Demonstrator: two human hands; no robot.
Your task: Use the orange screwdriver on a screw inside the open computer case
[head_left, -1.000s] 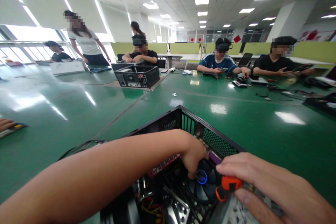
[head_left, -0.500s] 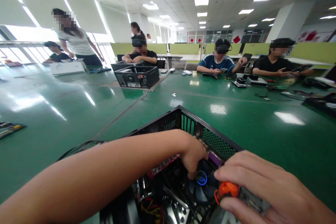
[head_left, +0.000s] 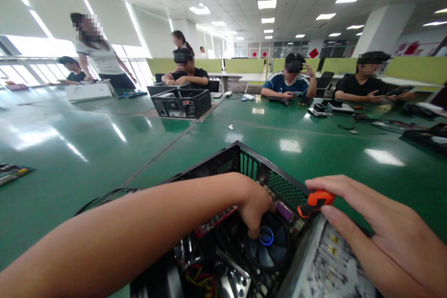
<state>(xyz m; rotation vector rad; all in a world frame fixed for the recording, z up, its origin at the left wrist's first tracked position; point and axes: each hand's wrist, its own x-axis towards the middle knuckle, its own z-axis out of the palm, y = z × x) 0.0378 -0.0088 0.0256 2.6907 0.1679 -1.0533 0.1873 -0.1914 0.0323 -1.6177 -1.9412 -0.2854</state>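
An open black computer case (head_left: pixel 209 160) lies in front of me. My left hand (head_left: pixel 254 207) reaches down into it, fingers curled at the rim of a cooling fan (head_left: pixel 275 253) with a blue-ringed hub; its fingertips and whatever they hold are hidden. Between thumb and fingers, my right hand (head_left: pixel 377 223) grips an orange-and-black screwdriver (head_left: pixel 317 202) by its handle, above the case's right side. Below that hand is a scuffed metal box (head_left: pixel 331 265). A purple connector or slot (head_left: pixel 284 212) shows beside the fan, and a red board (head_left: pixel 216 221) lies under my left forearm.
Red and yellow wires (head_left: pixel 199 281) run inside the case. Another open case (head_left: pixel 181 102) stands farther off on the green table (head_left: pixel 167 137). A circuit board (head_left: pixel 14 173) lies at far left. Several people sit or stand across the table, with loose parts (head_left: pixel 342 108) at right.
My right hand has moved right and up with the screwdriver, away from the fan, uncovering the metal box. My left hand has stayed nearly still. A person opposite has raised a hand to the head.
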